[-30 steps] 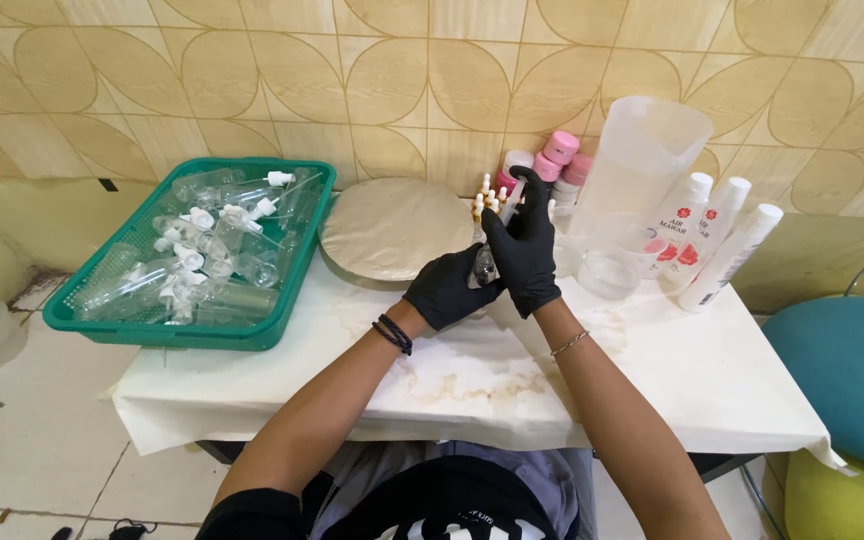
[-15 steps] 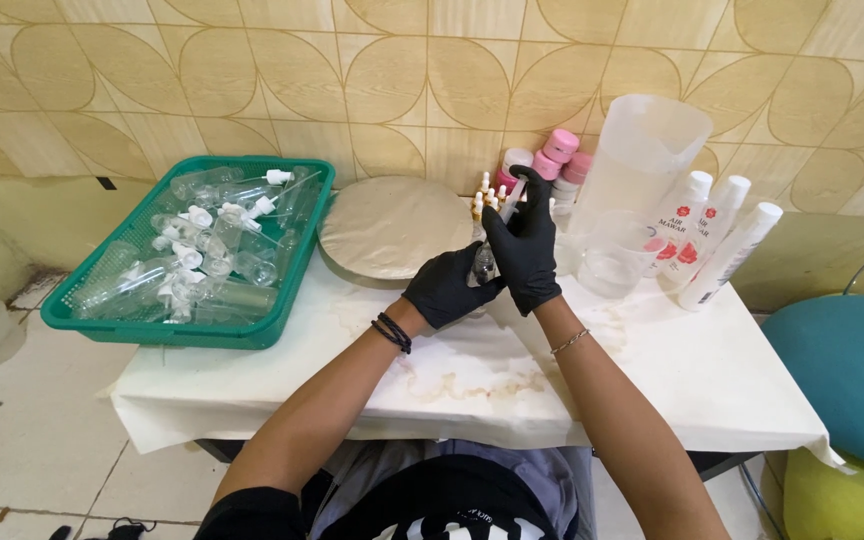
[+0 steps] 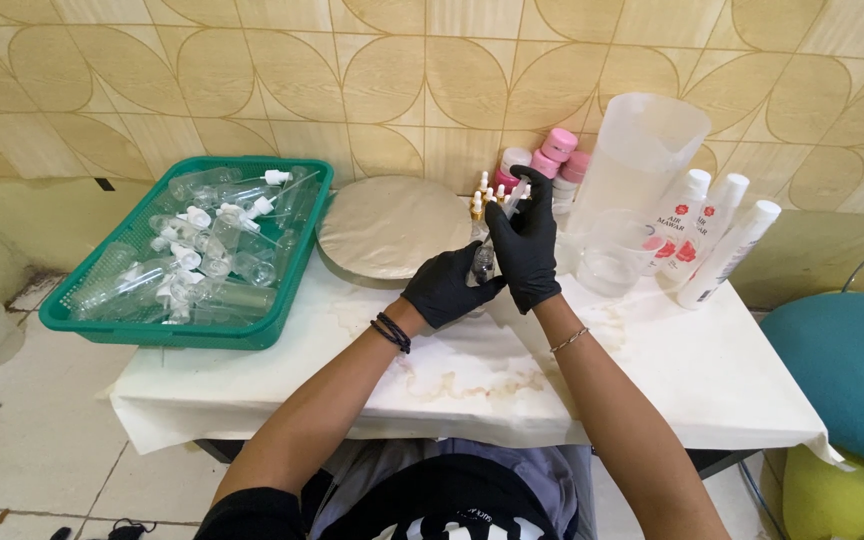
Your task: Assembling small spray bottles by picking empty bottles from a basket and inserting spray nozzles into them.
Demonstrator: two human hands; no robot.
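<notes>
Both my hands wear black gloves and meet over the middle of the table. My left hand [image 3: 447, 290] grips a small clear bottle [image 3: 483, 262] from below. My right hand [image 3: 526, 245] is closed around the top of that bottle, its fingers on a white cap or pump piece [image 3: 513, 197]. The bottle is partly hidden by both gloves. Several small bottles with white and gold tops [image 3: 482, 196] stand just behind my hands.
A green basket [image 3: 282, 290] of clear spray bottles sits at the left. A round beige lid [image 3: 387, 225] lies beside it. A large clear jug [image 3: 642, 150], a small clear cup [image 3: 612, 262], pink-capped jars [image 3: 557, 150] and three white bottles [image 3: 712, 235] stand at the right. A teal chair [image 3: 842, 380] is nearby.
</notes>
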